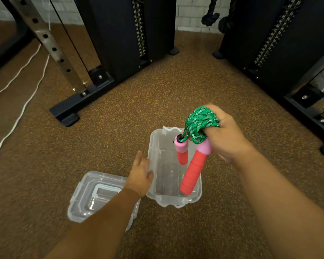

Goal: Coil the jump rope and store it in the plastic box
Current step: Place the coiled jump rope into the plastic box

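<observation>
A clear plastic box [158, 199] stands open on the brown floor in front of me. My right hand [225, 136] is closed around the jump rope [199, 122], whose green cord is wound in a bundle over my fingers. Its two red and pink handles hang down over the box; the longer-looking one [194, 171] crosses the box's right rim, the other [181, 151] dangles above the inside. My left hand [141, 175] rests on the box's left rim, fingers over the edge.
The box's clear lid [91, 195] lies on the floor to the left, partly under my left forearm. Black gym machine frames [82, 101] stand behind and to the right [307, 101]. A white cord [21, 111] runs across the floor at far left.
</observation>
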`<act>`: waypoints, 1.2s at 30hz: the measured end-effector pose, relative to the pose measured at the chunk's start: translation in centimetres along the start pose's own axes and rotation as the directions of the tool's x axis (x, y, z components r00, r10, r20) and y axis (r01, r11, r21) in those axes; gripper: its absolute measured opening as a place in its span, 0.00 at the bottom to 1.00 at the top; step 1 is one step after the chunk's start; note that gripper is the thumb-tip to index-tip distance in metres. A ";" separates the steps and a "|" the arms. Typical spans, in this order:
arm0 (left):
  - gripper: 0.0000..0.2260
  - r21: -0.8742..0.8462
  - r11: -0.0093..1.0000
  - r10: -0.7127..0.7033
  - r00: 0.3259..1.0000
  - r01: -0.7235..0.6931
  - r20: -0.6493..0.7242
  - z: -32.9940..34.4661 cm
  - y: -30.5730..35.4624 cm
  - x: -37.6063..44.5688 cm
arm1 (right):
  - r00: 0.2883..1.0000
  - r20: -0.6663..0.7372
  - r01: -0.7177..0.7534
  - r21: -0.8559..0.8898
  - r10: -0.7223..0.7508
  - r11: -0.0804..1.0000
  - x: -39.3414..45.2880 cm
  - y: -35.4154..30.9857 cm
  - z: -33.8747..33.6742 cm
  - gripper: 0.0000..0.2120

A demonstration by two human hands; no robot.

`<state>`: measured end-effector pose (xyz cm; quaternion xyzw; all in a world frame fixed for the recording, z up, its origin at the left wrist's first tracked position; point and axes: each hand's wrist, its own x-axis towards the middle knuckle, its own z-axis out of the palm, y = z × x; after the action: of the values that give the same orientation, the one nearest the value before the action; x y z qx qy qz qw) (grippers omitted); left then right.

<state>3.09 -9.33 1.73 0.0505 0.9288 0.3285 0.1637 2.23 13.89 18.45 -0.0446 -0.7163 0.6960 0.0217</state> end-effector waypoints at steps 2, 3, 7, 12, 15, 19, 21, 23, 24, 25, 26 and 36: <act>0.36 -0.075 0.964 -0.252 0.966 0.256 0.052 0.5 0.5 0.3 | 1.000 0.016 0.024 -0.056 -0.023 0.998 0.0 0.1 -0.1 0.34; 0.38 -0.066 0.945 -0.313 0.945 0.320 0.100 0.7 0.6 0.3 | 0.999 0.023 0.036 -0.073 -0.034 0.997 0.0 0.3 0.0 0.32; 0.33 -0.055 0.942 -0.318 0.932 0.332 0.176 1.2 0.5 -0.3 | 1.000 0.013 0.017 -0.057 -0.016 0.998 -0.2 1.2 0.2 0.25; 0.42 0.026 0.941 -0.327 0.892 0.336 0.313 1.9 0.7 -2.8 | 0.992 0.077 -0.104 0.048 0.100 0.993 -1.3 3.3 0.6 0.24; 0.61 0.188 0.962 -0.244 0.928 0.197 0.282 1.4 2.8 -3.1 | 0.971 0.148 -0.203 0.112 0.186 0.973 -1.7 4.8 0.9 0.24; 0.52 -0.143 0.980 0.183 0.920 -0.141 0.348 0.9 5.0 -2.0 | 0.941 0.195 -0.294 0.064 0.277 0.954 -1.3 7.3 1.1 0.25; 0.31 -0.428 0.904 0.182 0.879 0.028 0.441 1.1 5.2 -1.5 | 0.940 0.137 -0.319 0.041 0.311 0.947 -1.0 8.7 1.0 0.28; 0.18 -0.541 0.811 0.097 0.860 0.224 0.501 1.5 4.8 -0.8 | 0.942 0.058 -0.329 -0.030 0.330 0.944 -0.7 10.3 0.9 0.27; 0.19 -0.548 0.786 0.054 0.851 0.286 0.522 1.9 4.5 -0.5 | 0.944 0.007 -0.327 -0.105 0.330 0.939 -0.6 11.0 0.9 0.25; 0.21 -0.542 0.770 0.012 0.841 0.338 0.541 2.2 4.2 -0.2 | 0.941 -0.049 -0.338 -0.189 0.335 0.922 -0.4 11.7 0.9 0.23; 0.23 -0.528 0.762 -0.033 0.837 0.375 0.547 2.6 4.1 0.1 | 0.936 -0.089 -0.352 -0.249 0.341 0.902 -0.4 12.4 1.0 0.22; 0.29 -0.287 0.862 -0.308 0.883 0.417 0.355 8.0 3.7 0.7 | 0.739 -0.156 -0.655 -0.391 0.655 0.646 -0.4 19.2 3.0 0.14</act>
<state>5.10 -1.56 -1.98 -0.1087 0.8111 0.4423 0.3669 2.97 11.42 -0.86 -0.3040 -0.7837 0.4850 -0.2412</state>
